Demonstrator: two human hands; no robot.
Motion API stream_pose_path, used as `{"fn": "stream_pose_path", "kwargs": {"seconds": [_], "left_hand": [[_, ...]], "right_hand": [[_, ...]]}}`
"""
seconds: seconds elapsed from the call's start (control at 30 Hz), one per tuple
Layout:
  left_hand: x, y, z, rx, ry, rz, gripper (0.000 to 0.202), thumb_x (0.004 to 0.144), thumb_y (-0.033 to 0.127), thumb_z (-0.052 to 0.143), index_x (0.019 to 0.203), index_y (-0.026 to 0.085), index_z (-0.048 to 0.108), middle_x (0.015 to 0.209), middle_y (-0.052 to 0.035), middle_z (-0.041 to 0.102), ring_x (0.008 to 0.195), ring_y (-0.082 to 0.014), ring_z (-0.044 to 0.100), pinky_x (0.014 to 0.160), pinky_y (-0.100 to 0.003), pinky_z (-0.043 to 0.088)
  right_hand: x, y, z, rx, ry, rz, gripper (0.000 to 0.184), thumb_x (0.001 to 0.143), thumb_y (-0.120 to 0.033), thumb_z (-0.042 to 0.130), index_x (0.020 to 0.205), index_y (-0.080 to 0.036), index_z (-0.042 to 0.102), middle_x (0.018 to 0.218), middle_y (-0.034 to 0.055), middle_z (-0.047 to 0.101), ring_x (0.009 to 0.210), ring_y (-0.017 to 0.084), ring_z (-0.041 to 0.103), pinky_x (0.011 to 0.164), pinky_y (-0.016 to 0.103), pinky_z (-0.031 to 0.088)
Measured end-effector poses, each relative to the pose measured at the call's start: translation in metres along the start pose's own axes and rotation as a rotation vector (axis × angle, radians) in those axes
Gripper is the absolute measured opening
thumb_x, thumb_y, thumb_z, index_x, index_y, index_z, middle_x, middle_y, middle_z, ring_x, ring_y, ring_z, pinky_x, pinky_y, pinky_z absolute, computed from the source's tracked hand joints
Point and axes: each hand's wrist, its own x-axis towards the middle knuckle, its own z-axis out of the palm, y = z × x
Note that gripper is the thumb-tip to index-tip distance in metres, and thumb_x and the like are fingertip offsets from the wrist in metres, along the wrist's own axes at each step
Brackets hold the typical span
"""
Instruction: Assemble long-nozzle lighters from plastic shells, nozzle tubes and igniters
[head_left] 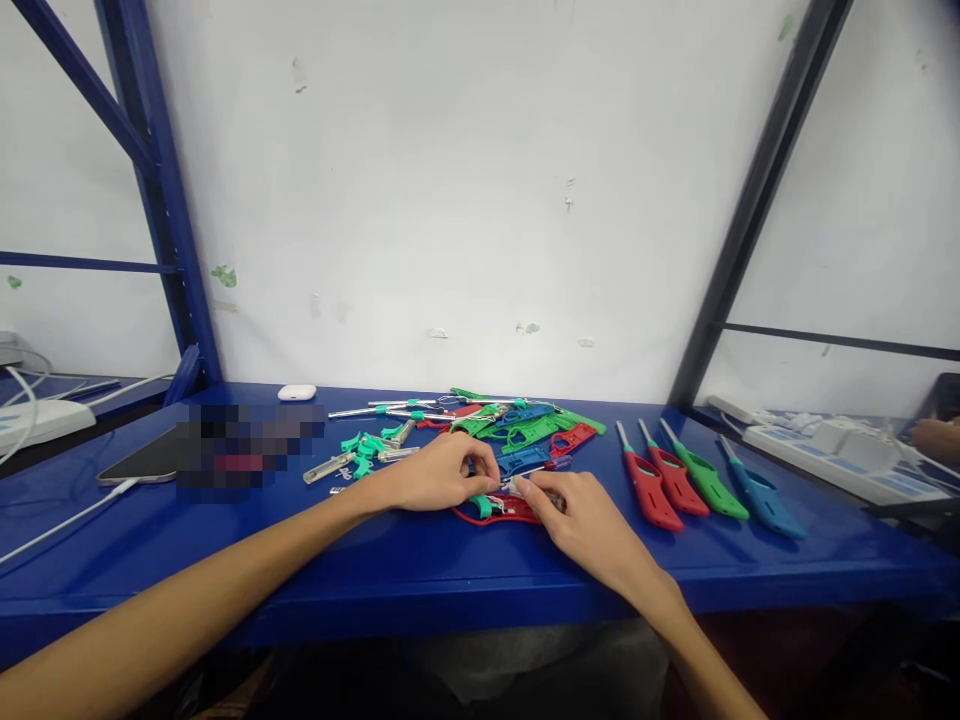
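Observation:
A red lighter shell half (pixel 517 512) lies on the blue table in front of me, with a green trigger (pixel 484 506) and small metal parts in it. Over its left side my left hand (pixel 442 474) is closed, thumb and forefinger curled together; what they pinch is too small to make out. From the right, my right hand (pixel 589 512) covers the shell's other end, its fingers closed around small parts I cannot name. Behind both hands sits a pile of green shell halves (pixel 531 432), mixed with red and blue ones.
Four finished-looking lighters, including a green lighter (pixel 705 478), stand in a row at right. Loose green triggers (pixel 364 455), clear fuel tanks (pixel 328 469) and metal lighter tubes (pixel 390 412) lie left of the pile. Farther left are a white earbud case (pixel 297 393) and a phone (pixel 142 458) on a cable.

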Motion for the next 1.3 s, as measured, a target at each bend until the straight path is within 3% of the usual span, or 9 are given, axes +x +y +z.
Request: {"fn": "stream_pose_path", "kwargs": {"seconds": [0.37,1.3], "left_hand": [[-0.0005,-0.0002,0.0001,0.000,0.005,0.005,0.009,0.086,0.019,0.065,0.086,0.017,0.074,0.072,0.0020,0.065,0.063,-0.0129,0.054,0.060,-0.023,0.040],[-0.0031,0.0008,0.0019,0.014,-0.002,-0.017,0.018,0.091,0.026,0.063,0.091,0.016,0.078,0.072,0.0000,0.067,0.062,-0.0141,0.054,0.057,-0.025,0.038]], "right_hand": [[-0.0002,0.0011,-0.0001,0.012,-0.004,-0.018,0.046,0.106,-0.046,0.043,0.068,-0.023,0.055,0.065,-0.0013,0.062,0.059,0.017,0.046,0.064,0.032,0.026],[-0.0002,0.0018,-0.0020,-0.006,-0.018,-0.066,0.044,0.108,-0.042,0.043,0.071,-0.023,0.057,0.066,-0.0015,0.063,0.059,0.018,0.049,0.063,0.032,0.030]]}}
